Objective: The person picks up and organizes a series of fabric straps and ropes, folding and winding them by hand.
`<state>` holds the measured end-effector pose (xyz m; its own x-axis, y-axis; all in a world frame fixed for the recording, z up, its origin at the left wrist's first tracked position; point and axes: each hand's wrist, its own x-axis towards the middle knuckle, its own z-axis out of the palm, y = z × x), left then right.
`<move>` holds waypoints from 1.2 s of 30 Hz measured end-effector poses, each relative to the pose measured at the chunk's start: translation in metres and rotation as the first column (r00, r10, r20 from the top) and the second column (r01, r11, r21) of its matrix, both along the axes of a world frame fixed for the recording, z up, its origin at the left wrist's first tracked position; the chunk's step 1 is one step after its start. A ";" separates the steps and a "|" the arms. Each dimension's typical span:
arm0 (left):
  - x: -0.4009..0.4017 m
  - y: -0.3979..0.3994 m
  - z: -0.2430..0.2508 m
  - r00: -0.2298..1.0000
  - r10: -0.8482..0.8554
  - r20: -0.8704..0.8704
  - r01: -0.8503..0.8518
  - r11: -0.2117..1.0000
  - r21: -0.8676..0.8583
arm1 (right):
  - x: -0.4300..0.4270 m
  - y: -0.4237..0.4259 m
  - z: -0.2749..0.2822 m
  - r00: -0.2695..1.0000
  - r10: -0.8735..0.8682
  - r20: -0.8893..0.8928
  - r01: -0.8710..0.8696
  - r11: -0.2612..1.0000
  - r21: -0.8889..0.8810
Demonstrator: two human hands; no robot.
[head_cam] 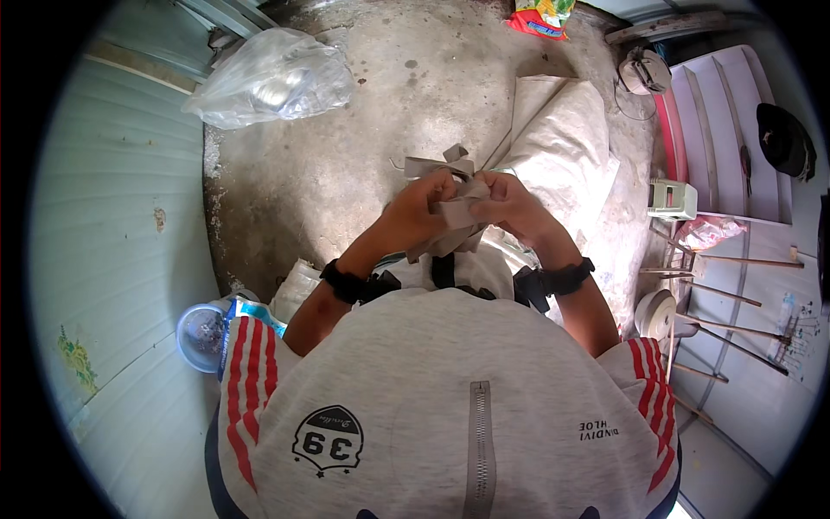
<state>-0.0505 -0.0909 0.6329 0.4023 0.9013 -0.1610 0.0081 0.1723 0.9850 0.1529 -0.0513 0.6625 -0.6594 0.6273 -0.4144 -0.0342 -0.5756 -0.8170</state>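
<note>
Both hands meet in front of my chest over a tangle of beige-grey fabric strips [460,211]. My left hand [415,204] is closed around part of the strips, with folded ends sticking up beyond its fingers. My right hand [512,204] pinches the same strips between thumb and fingers, a little to the right and close beside the left. More of the strips hang below the hands towards my lap. Just past my right hand lies a large whitish woven sack [561,146] on the floor. Black straps circle both wrists.
A clear plastic bag [279,81] lies on the concrete floor at upper left. A blue bucket [200,337] stands at lower left by the pale wall. On the right are a fan [645,70], a white-and-pink rack [720,133], a plastic stool [673,200] and wooden sticks [733,324].
</note>
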 end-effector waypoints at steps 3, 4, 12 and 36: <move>0.001 -0.003 0.009 0.999 0.025 0.047 -0.024 1.000 -0.003 | 0.000 0.002 0.001 0.999 0.025 0.030 -0.025 1.000 0.006; 0.001 -0.003 0.009 0.999 0.022 0.045 -0.022 1.000 -0.003 | -0.001 0.002 0.003 0.999 0.022 0.029 -0.022 1.000 0.005; -0.011 -0.004 0.022 0.986 -0.100 0.131 0.111 0.990 -0.085 | 0.007 0.007 -0.004 0.981 0.192 0.024 -0.191 0.981 -0.017; -0.010 -0.008 0.022 0.840 0.120 -0.530 -0.097 0.993 0.071 | 0.000 -0.006 0.010 0.994 0.105 0.037 -0.099 0.983 -0.155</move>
